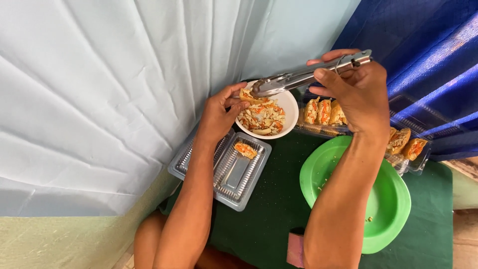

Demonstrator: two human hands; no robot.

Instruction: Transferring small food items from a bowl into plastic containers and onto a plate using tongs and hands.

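Pale blue pleated cloth fills the background from nine to twelve o'clock, and a deep blue curtain (423, 60) hangs at one to three o'clock, hemming in a small desk covered in dark green cloth (271, 199).

At the centre sits a round white bowl (289, 107) of chopped orange-and-cream filling. The left hand (219, 117) pinches a small golden pastry shell (249, 96) between thumb and fingers (234, 102) right at the bowl's ten o'clock rim. The right hand (356, 92) is wrapped round the hinge end of long steel tongs (308, 77), whose tips are pressed together directly over that shell; whether they carry a pinch of filling cannot be told.

To do this well, it seems best to hold the shell low over the bowl so anything that drops lands back in it, and to ease the tongs apart gently so the thin pastry does not crack.

At seven o'clock of the bowl, a clear plastic hinged tray (254, 174) lies open with one filled orange-topped pastry (245, 149) in its far end, leaving the rest of that ribbed compartment free. At three o'clock of the bowl, a clear plastic box (318, 130) holds a row of filled pastries, and another clear box (420, 159) stands at four o'clock. A bright green plastic plate (393, 199) sits at five o'clock, partly under the right forearm. Room is tight: the left forearm crosses the tray's lid half, and open desk remains mainly between tray and plate.
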